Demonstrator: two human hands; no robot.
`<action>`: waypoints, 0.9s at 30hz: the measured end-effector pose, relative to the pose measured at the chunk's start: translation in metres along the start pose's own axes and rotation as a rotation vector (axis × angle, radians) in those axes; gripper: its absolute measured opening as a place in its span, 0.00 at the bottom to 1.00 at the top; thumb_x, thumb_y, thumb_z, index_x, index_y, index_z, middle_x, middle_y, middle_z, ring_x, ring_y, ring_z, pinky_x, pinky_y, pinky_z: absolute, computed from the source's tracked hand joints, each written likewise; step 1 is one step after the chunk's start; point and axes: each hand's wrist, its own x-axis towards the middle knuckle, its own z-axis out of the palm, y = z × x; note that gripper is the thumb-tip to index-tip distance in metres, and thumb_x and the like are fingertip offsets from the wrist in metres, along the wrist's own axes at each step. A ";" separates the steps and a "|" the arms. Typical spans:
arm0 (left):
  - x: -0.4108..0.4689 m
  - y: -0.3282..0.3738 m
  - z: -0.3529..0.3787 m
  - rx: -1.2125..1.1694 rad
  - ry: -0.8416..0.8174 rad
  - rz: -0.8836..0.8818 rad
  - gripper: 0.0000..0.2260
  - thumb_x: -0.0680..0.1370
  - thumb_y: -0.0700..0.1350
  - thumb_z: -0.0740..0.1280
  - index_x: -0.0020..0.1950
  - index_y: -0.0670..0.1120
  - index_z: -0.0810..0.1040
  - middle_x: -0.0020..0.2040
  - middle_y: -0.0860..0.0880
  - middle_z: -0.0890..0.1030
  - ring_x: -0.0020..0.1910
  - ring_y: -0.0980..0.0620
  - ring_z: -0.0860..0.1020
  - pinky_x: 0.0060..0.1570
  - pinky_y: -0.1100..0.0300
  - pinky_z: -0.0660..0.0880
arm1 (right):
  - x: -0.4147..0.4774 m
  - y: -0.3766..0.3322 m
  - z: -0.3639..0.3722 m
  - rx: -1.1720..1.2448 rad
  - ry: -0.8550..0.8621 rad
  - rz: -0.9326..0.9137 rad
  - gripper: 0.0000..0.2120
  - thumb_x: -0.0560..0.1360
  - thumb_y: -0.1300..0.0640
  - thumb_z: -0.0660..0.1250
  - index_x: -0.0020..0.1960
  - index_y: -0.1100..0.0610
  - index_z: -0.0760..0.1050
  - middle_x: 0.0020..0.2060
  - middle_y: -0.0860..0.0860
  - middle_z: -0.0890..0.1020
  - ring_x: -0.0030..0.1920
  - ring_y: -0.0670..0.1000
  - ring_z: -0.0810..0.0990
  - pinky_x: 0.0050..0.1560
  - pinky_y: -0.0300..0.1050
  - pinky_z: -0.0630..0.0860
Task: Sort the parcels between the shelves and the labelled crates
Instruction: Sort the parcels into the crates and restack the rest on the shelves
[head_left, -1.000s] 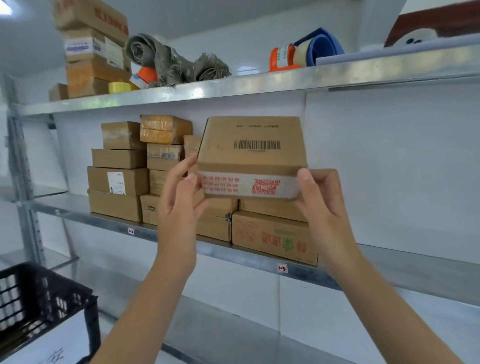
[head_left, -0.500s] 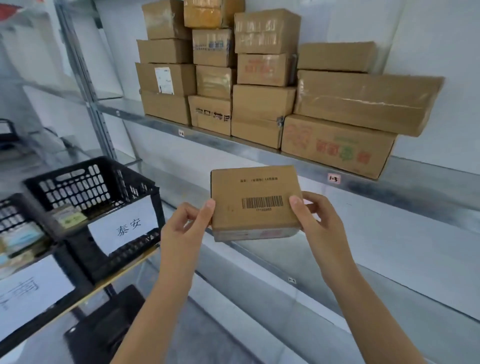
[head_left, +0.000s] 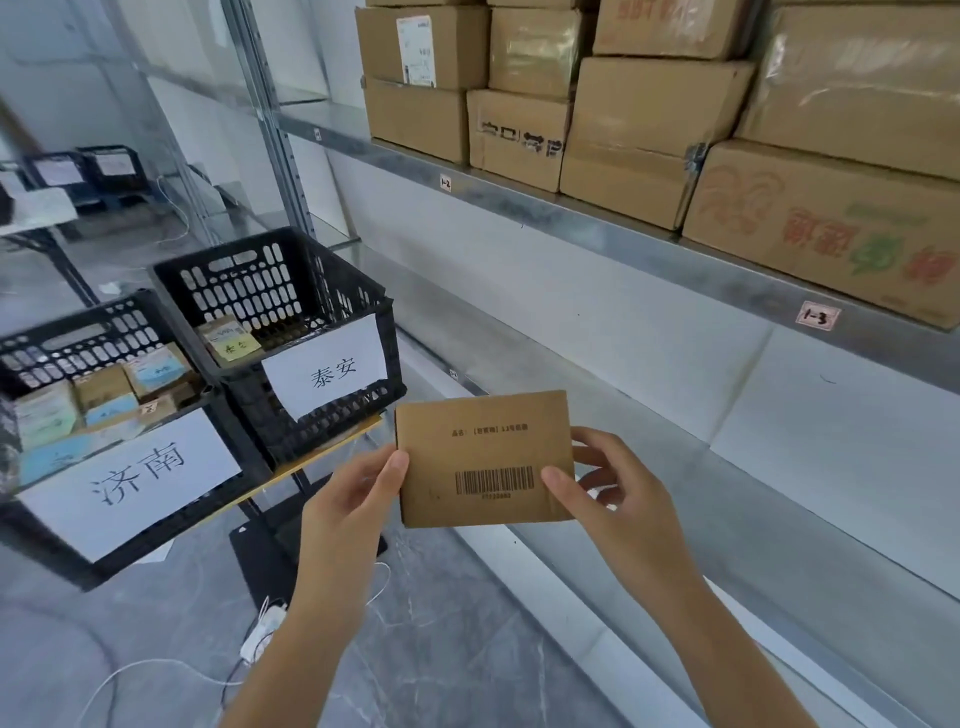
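Note:
A small brown cardboard parcel (head_left: 483, 457) with a printed barcode is held flat in front of me, below the shelf. My left hand (head_left: 353, 493) grips its left edge and my right hand (head_left: 608, 493) grips its right edge. To the left stand two black plastic crates with white paper labels: the nearer crate (head_left: 119, 540) holds several small parcels, the farther crate (head_left: 363, 306) holds one or two. Stacked brown parcels (head_left: 644, 135) fill the metal shelf (head_left: 571, 218) at upper right.
A lower metal shelf (head_left: 675, 519) runs along the white wall under my hands. The crates rest on a stand with a black base (head_left: 270, 551). White cables and a power adapter (head_left: 260, 639) lie on the grey floor. More crates (head_left: 88, 171) sit at far left.
The parcel came down from in front of the shelf to waist height, still held in both hands. My view swung down and left, bringing both labelled crates into sight.

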 end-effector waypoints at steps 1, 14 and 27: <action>0.001 0.000 -0.002 0.032 0.021 -0.001 0.10 0.71 0.62 0.67 0.48 0.64 0.84 0.50 0.58 0.84 0.50 0.60 0.81 0.51 0.60 0.75 | 0.002 0.001 0.004 -0.002 -0.012 0.000 0.15 0.74 0.47 0.72 0.59 0.38 0.74 0.51 0.27 0.79 0.46 0.37 0.80 0.42 0.26 0.74; 0.005 0.007 -0.029 -0.147 0.021 0.014 0.12 0.84 0.47 0.60 0.52 0.50 0.84 0.54 0.50 0.86 0.56 0.54 0.83 0.56 0.67 0.77 | 0.028 -0.028 0.043 0.211 -0.105 0.076 0.30 0.69 0.28 0.47 0.57 0.50 0.63 0.53 0.43 0.77 0.58 0.47 0.78 0.52 0.38 0.75; 0.055 -0.005 -0.072 -0.338 0.008 -0.171 0.19 0.71 0.63 0.69 0.56 0.54 0.85 0.57 0.48 0.85 0.58 0.50 0.83 0.52 0.62 0.80 | 0.077 -0.033 0.122 0.282 -0.122 0.089 0.14 0.78 0.56 0.69 0.53 0.47 0.63 0.47 0.38 0.80 0.45 0.39 0.84 0.34 0.33 0.78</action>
